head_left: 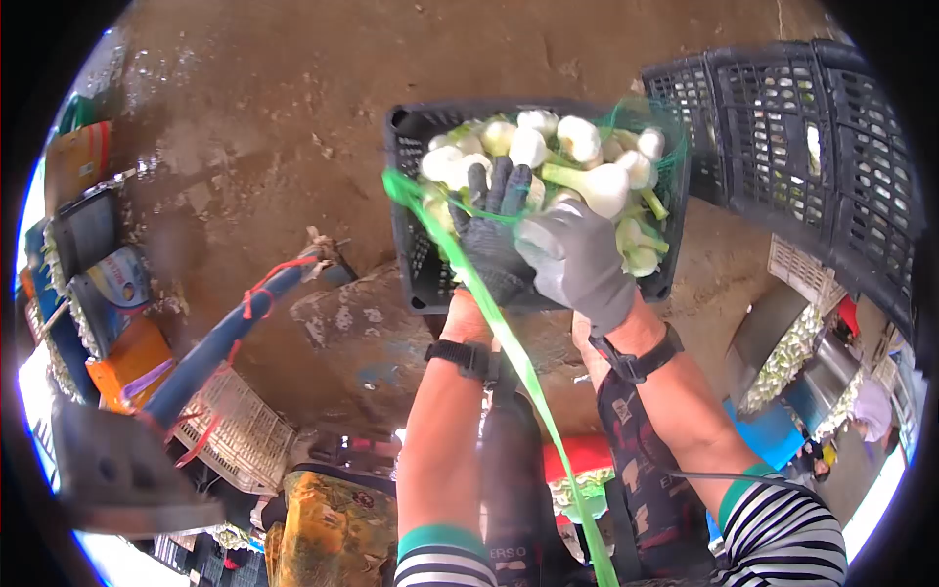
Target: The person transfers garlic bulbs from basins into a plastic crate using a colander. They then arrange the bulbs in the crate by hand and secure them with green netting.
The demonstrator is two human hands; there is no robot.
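A black plastic crate [413, 256] full of white garlic bulbs [599, 188] with green stems stands in front of me. My left hand [492, 235], in a dark glove, lies over the near side of the bulbs with its fingers spread. Beside it, my right hand [579, 256], in a grey glove, is closed, its fingers curled toward a thin part of a green strip [501, 338]. That strip runs from the crate's left edge down past my forearms. Green netting [657, 132] covers the crate's far right corner. What lies inside the right fingers is hidden.
Stacked black crates [782, 147] stand at the right. On the left are a blue pole [220, 338] with red ties, a beige crate [235, 426] and an orange container [132, 367]. Brown wet ground [274, 88] lies beyond the crate.
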